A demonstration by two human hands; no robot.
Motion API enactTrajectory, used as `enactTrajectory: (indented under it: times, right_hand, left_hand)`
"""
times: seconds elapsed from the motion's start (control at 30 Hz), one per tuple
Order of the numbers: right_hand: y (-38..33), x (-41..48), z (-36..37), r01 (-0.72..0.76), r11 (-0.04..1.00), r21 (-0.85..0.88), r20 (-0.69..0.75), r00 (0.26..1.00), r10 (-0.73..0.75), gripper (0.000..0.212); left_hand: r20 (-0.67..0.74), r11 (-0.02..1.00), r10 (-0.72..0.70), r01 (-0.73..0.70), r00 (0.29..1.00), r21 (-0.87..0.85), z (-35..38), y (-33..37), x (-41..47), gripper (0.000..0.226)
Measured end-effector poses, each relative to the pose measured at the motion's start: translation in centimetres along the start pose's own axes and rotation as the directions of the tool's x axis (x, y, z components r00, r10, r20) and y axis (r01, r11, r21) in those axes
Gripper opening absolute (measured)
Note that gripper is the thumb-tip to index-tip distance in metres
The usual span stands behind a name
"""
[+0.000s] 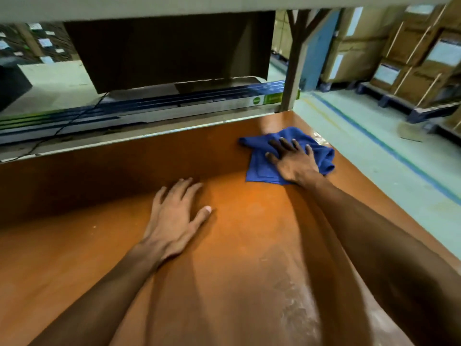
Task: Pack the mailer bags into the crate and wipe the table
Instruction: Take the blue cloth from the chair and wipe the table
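A crumpled blue cloth lies on the orange-brown table near its far right corner. My right hand presses flat on the cloth with the fingers spread and straight. My left hand rests palm down on the bare table, left of the cloth and nearer to me, fingers straight. No mailer bags and no crate are in view. A pale dusty streak runs along the table's near right part.
A shelf hangs over the table's far side, with a dark cardboard box under it. A post stands at the far right corner. Beyond the table's right edge lies open floor with stacked boxes on pallets.
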State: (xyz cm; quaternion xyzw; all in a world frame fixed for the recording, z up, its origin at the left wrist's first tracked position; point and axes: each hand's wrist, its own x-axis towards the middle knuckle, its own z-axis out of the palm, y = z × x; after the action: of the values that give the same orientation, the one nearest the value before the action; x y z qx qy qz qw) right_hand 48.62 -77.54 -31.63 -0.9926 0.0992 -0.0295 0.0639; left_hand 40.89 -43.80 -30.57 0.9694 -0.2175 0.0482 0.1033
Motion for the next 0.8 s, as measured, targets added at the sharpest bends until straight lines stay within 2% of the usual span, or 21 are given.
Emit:
enactTrajectory:
  times: [0.03,0.07,0.13,0.2,0.23,0.27,0.33,0.4,0.43,0.53,0.6,0.63,0.73,0.8]
  right_hand:
    - [0.3,0.2,0.0,-0.067,0.998,-0.001,0.004,0.998,0.067,0.06]
    - [0.1,0.1,0.0,-0.064,0.998,-0.008,0.019,0.998,0.064,0.062]
    - [-0.3,-0.7,-0.1,0.119,0.993,-0.024,0.058,0.991,-0.118,0.061]
    - [0.7,-0.9,-0.4,0.313,0.95,-0.016,0.084,0.947,-0.31,0.058]
    - [1.6,-0.6,-0.5,0.333,0.943,-0.015,0.077,0.941,-0.331,0.057]
    - [2.5,0.3,-0.7,0.289,0.957,-0.017,0.052,0.956,-0.288,0.057]
    - [4.3,3.0,-0.6,0.078,0.997,-0.011,0.008,0.997,-0.078,0.058]
    - [4.1,6.2,-0.5,-0.057,0.998,-0.015,0.01,0.998,0.057,0.059]
    - [3.1,7.6,-0.4,-0.036,0.999,-0.019,0.026,0.999,0.036,0.06]
    - [-0.2,10.3,0.3,0.248,0.968,-0.033,0.064,0.967,-0.246,0.059]
    - [-0.3,12.0,0.3,0.316,0.949,0.001,0.064,0.947,-0.316,0.057]
    - [0.5,12.9,0.1,0.273,0.962,0.021,0.055,0.96,-0.274,0.058]
    - [3.6,14.0,-0.5,-0.014,0.999,0.046,0.028,1.0,0.013,0.062]
    - [4.2,13.0,-0.6,-0.098,0.994,0.038,0.028,0.995,0.097,0.064]
  left_hand:
    - [0.002,0.999,0.049,-0.049,0.999,-0.003,0.6,2.2,0.7,0.071]
    - [0.006,0.996,0.085,-0.085,0.996,-0.003,1.3,4.3,1.6,0.073]
    - [0.024,0.995,0.103,-0.102,0.994,-0.015,2.7,7.1,3.1,0.074]
    - [0.041,0.997,0.077,-0.077,0.996,-0.021,3.8,8.3,4.1,0.073]
    - [0.039,0.997,0.069,-0.068,0.997,-0.023,4.0,8.3,4.1,0.072]
    - [0.03,0.997,0.069,-0.068,0.997,-0.025,4.1,8.2,4.0,0.071]
    - [0.022,0.997,0.072,-0.071,0.997,-0.027,4.1,8.3,3.8,0.07]
    - [0.024,0.997,0.06,-0.058,0.998,-0.044,3.7,8.5,3.8,0.069]
    - [0.027,0.997,0.053,-0.051,0.998,-0.053,3.6,8.6,3.8,0.068]
    - [0.032,0.997,0.051,-0.049,0.998,-0.06,3.3,8.7,3.9,0.066]
    - [0.027,0.997,0.05,-0.048,0.998,-0.066,3.3,8.5,4.0,0.066]
    - [0.029,0.996,0.052,-0.05,0.998,-0.068,3.4,8.4,4.1,0.066]
    - [0.033,0.996,0.06,-0.058,0.998,-0.074,3.4,8.4,4.1,0.067]
    - [0.036,0.995,0.056,-0.052,0.998,-0.086,3.4,8.4,4.1,0.067]
